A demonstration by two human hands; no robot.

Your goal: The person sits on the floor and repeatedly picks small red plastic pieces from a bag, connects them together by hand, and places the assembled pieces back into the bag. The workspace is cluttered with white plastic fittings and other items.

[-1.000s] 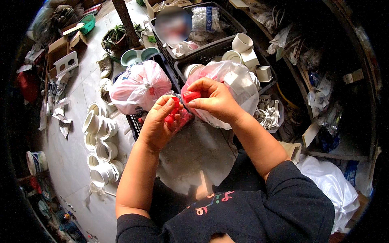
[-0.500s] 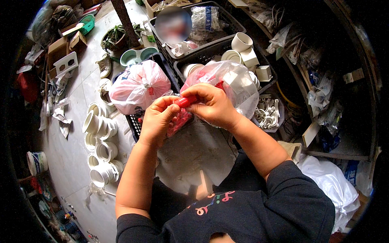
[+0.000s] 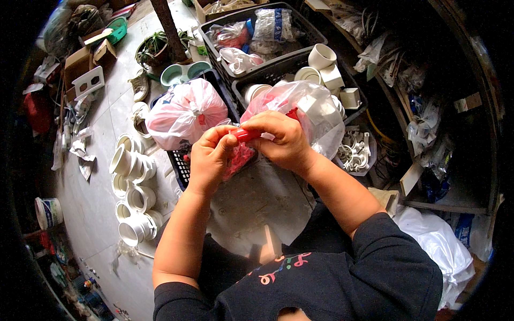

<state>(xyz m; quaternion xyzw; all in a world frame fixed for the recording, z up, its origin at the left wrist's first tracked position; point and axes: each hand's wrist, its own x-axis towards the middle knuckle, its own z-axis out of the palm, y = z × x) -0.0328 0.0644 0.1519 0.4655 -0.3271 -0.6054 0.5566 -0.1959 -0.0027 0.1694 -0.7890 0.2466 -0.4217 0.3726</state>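
Observation:
A short, glossy red plastic cylinder (image 3: 246,135) is held up between my two hands. My left hand (image 3: 210,160) pinches its left end between thumb and fingers. My right hand (image 3: 285,142) has its thumb and fingers closed round the right end and hides part of it. Just below and behind my hands, red small pieces (image 3: 239,159) lie by a black basket (image 3: 180,168). A tied whitish bag with pink-red contents (image 3: 184,115) sits on this basket, left of my hands. Beyond my right hand is a clear plastic bag (image 3: 320,120) with red things inside.
White pipe fittings (image 3: 135,229) form a row on the floor at left. Dark crates (image 3: 300,51) hold white fittings and bagged goods at the back. A tub of small white clips (image 3: 353,152) stands at right, near cluttered shelving. A potted plant (image 3: 152,51) stands far left.
The red cylinder has tilted slightly between my fingers. Both hands keep their grip in nearly the same place, and the whole view has shifted a little.

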